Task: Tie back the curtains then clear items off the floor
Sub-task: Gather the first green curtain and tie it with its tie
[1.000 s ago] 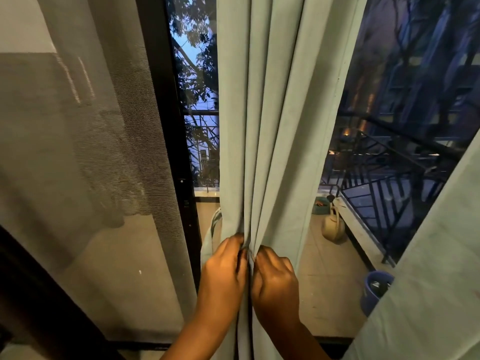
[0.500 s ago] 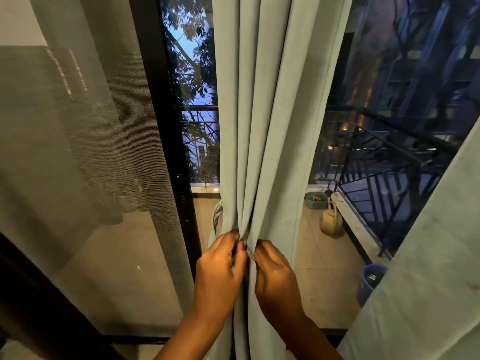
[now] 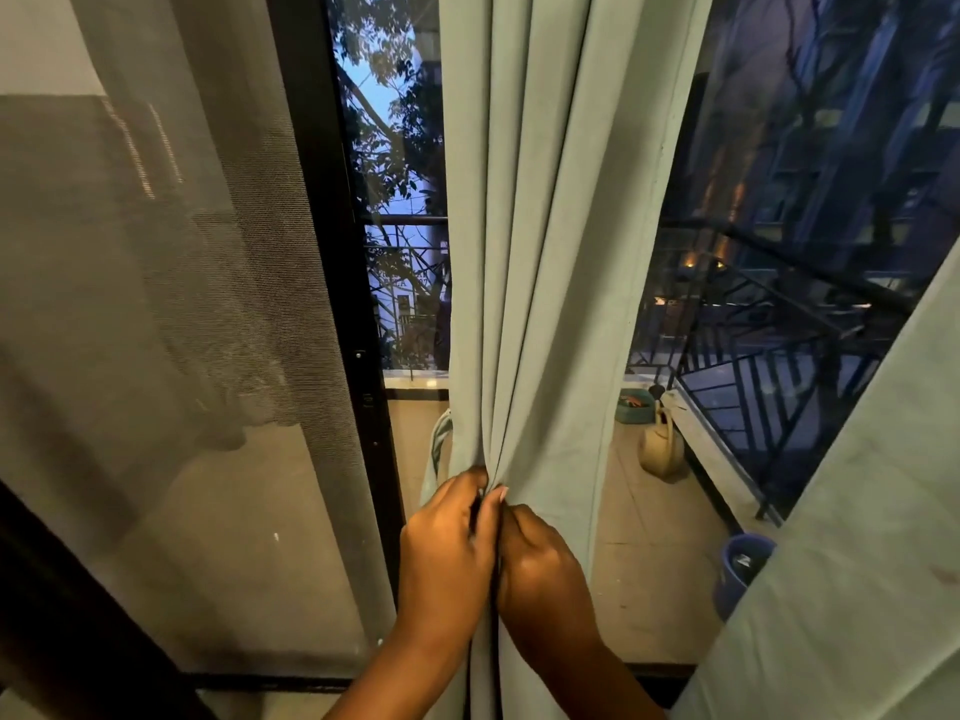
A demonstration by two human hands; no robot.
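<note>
The pale green fabric curtain [image 3: 524,252] hangs in long folds in front of the glass balcony door, just right of the black door frame [image 3: 358,304], and it is gathered to a narrow bunch at the height of the hands. The left hand [image 3: 447,553] and the right hand [image 3: 540,563] touch each other at the front of this bunch, and both are clenched on the cloth there; if they also pinch the ends of a tie, I cannot tell, because the fingers cover that place. A strip of the same pale green cloth [image 3: 436,449] comes out behind the bunch on the side of the door frame and seems to be the tie-back. To do this step well, I think the folds should stay pressed together while the strip is drawn tight around them, so that none slips out. The second pale green curtain [image 3: 857,563], further from the frame, hangs loose and is not yet tied.
</note>
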